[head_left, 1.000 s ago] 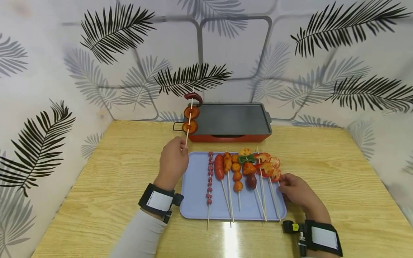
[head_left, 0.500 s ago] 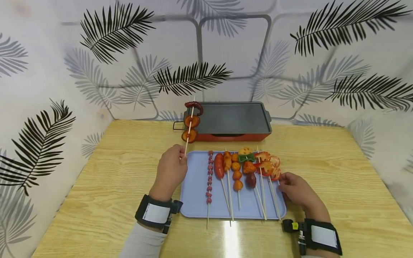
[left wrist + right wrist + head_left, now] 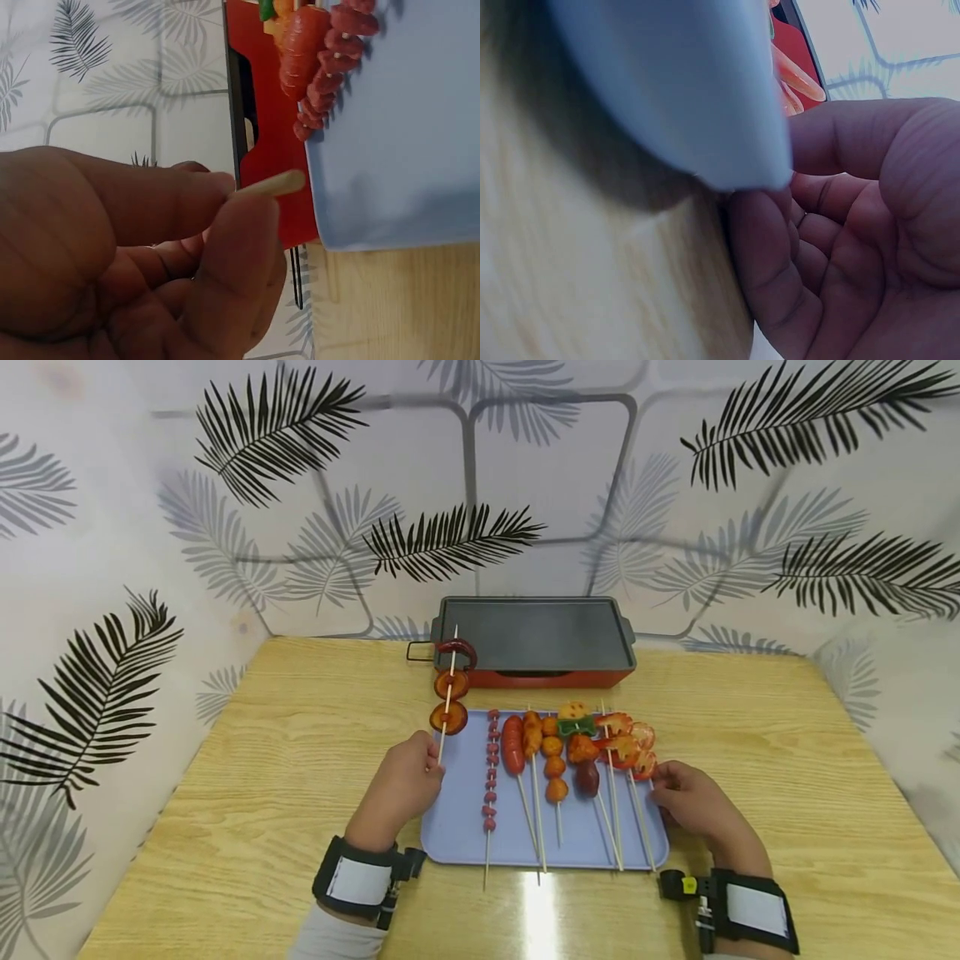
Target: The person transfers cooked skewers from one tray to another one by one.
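My left hand point(image 3: 401, 789) pinches the bare lower end of a skewer point(image 3: 448, 718) between thumb and forefinger. Two round browned slices and a curled dark-red tentacle-like piece are threaded on it. The skewer tilts upward over the far left corner of a pale blue tray point(image 3: 453, 827), overlapping the grill's left end in the head view. Up close in the left wrist view, the blunt stick end point(image 3: 285, 182) pokes out past the fingertips. At the tray's right edge, my right hand point(image 3: 701, 802) holds the rim, thumb above and fingers beneath in the right wrist view.
Several skewers lie on the tray: small pink pieces point(image 3: 491, 777), a red sausage point(image 3: 513, 745), orange balls point(image 3: 555, 767) and red-edged slices point(image 3: 621, 747). Behind stands a red grill point(image 3: 555, 679) with a dark flat plate and wire handle, close to the patterned wall point(image 3: 525, 460).
My left hand has come down and nearer with the skewer, from over the grill's left end towards the tray's far left corner. The right hand stays on the tray's rim.
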`<act>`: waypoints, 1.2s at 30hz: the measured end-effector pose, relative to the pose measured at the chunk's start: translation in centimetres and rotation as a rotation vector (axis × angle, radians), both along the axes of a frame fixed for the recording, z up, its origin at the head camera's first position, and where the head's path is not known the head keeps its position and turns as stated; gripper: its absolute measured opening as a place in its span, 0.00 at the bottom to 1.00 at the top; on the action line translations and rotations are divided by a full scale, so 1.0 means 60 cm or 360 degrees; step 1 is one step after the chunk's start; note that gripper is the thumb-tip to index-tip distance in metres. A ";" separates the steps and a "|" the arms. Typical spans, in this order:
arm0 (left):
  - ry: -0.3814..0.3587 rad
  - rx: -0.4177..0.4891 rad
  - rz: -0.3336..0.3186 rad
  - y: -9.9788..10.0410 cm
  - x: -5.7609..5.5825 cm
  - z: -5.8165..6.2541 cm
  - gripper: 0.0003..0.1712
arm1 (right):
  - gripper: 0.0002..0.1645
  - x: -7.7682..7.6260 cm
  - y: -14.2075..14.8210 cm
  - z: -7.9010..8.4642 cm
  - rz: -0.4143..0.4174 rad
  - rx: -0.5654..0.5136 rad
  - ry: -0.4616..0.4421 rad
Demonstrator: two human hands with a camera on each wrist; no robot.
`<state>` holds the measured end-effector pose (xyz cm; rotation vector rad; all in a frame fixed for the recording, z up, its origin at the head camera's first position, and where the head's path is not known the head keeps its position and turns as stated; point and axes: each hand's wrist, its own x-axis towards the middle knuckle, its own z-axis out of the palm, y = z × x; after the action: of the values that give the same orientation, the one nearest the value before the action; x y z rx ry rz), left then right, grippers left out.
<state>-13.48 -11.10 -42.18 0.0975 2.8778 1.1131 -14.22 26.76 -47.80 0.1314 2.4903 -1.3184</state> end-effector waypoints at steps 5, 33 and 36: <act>-0.0030 -0.0079 -0.0035 0.001 0.014 -0.012 0.09 | 0.18 0.000 -0.001 -0.001 0.0014 0.0019 0.0042; -0.0315 -0.0054 -0.0102 0.020 0.058 -0.033 0.11 | 0.19 -0.001 0.000 -0.002 0.0026 0.0047 0.0060; -0.0288 -0.0064 -0.0111 0.020 0.060 -0.034 0.12 | 0.19 -0.001 0.001 -0.002 0.0024 0.0048 0.0059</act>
<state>-9.86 -9.90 -44.21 0.0893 2.7137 0.9960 -14.28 26.79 -47.91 0.0960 2.5374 -1.2894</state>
